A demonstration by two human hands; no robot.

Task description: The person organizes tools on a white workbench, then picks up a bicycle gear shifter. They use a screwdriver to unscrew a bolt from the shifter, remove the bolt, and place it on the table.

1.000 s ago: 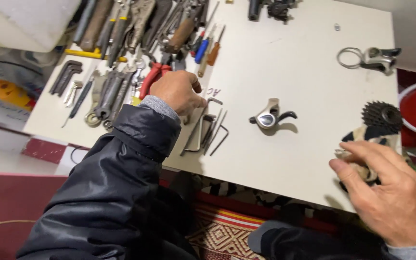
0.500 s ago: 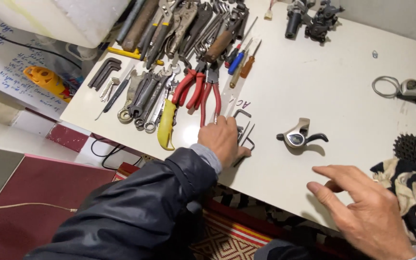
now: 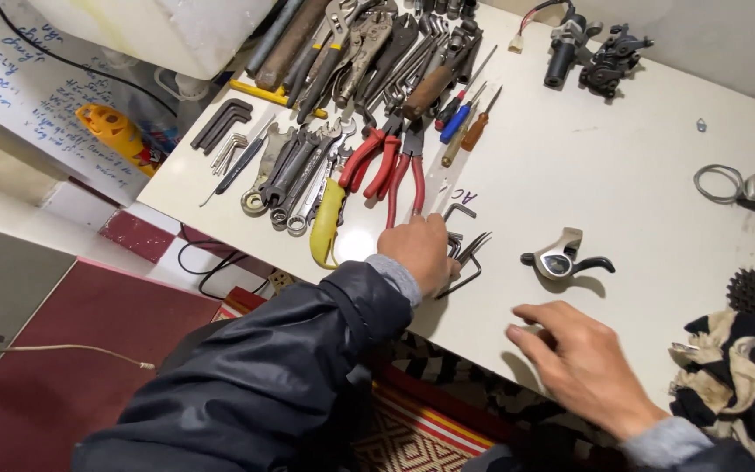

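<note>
Your left hand (image 3: 423,252) is curled down over a small cluster of hex keys (image 3: 465,249) on the white counter (image 3: 587,140), fingers bunched on them; whether any key is actually pinched you cannot tell, since your knuckles hide the contact. Your right hand (image 3: 583,363) rests flat near the counter's front edge at about 5 o'clock from the keys, fingers spread and holding nothing.

The keys are thin, dark, L-shaped steel rods, loosely fanned, with short arms poking out at 1 and 3 o'clock from under your fingers. They look slick and light, and they overlap.

Risks, as a judgement: because the rods cross one another, lifting one could drag its neighbours and flick them toward the front edge, which lies close at 6 o'clock. A blind grab under your own knuckles may also pick the wrong size.

At 10 o'clock sit the red-handled pliers (image 3: 391,166) and a yellow-handled tool (image 3: 327,223), close enough for your sleeve to nudge. The grey shift lever (image 3: 561,258) lies at 3 o'clock, between your two hands, where a sweeping reach could knock it.
</note>
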